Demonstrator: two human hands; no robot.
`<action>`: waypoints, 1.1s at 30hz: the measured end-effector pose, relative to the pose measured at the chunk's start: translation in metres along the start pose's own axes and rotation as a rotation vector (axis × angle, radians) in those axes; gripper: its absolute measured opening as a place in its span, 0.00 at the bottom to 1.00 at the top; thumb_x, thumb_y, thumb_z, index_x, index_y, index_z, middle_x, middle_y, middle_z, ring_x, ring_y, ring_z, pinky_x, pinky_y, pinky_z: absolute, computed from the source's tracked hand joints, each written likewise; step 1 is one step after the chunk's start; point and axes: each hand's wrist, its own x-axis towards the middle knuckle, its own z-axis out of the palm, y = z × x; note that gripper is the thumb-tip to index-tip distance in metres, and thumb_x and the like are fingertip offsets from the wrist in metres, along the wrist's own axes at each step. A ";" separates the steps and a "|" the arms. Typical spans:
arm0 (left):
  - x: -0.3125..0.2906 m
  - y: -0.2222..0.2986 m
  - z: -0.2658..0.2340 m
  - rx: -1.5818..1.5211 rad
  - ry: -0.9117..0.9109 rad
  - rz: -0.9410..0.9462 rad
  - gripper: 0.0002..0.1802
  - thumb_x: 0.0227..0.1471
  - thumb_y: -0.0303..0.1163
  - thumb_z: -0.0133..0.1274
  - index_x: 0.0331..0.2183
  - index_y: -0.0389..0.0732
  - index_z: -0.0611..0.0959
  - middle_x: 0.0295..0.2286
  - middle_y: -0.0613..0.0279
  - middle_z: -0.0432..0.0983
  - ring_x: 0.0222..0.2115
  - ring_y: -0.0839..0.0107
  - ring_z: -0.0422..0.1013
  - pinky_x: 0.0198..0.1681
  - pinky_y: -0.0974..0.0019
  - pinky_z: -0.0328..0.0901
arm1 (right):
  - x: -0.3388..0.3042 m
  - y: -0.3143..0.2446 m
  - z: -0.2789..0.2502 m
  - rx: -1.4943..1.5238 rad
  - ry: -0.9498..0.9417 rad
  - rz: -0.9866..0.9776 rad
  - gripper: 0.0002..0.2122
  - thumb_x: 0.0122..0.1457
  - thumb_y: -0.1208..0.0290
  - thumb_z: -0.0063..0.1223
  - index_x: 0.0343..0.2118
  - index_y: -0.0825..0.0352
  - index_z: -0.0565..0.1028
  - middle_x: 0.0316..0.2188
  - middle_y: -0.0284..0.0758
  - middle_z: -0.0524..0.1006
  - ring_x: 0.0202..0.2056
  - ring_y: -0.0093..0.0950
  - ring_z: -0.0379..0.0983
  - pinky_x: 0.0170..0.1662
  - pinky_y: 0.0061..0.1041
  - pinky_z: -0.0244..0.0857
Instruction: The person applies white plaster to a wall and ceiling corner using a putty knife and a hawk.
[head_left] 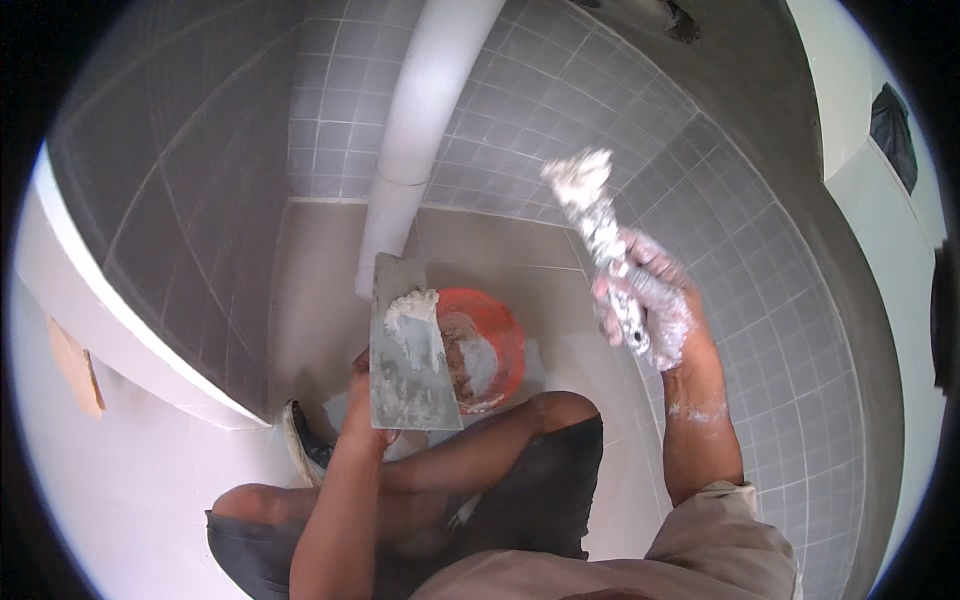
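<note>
My left hand (364, 392) is mostly hidden beneath a flat rectangular plastering trowel (410, 385), which it grips from below. A lump of white plaster (412, 308) sits near the trowel's far end, and thinner smears cover its face. Raised at the right, my right hand (652, 300) is closed around the handle of a putty knife (597, 225). White plaster coats that knife, with a thick clump over its blade end. Plaster also whitens the fingers and wrist of this hand. Partly behind the trowel stands an orange-red bucket (517, 345) with whitish plaster inside.
A white pipe (415, 130) rises from the floor beyond the bucket. Grey tiled walls (770, 300) enclose the far and right sides. A dark panel wall (180, 200) with a white edge stands at left. My bent legs (480, 445) are close below the bucket.
</note>
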 end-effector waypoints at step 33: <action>0.035 -0.002 -0.047 -0.287 -0.192 -0.315 0.29 0.65 0.46 0.30 0.62 0.45 0.62 0.57 0.54 0.64 0.55 0.54 0.66 0.56 0.47 0.65 | 0.138 -0.123 -0.069 -1.517 0.350 -0.910 0.20 0.62 0.63 0.53 0.55 0.65 0.72 0.45 0.46 0.78 0.46 0.38 0.75 0.53 0.31 0.64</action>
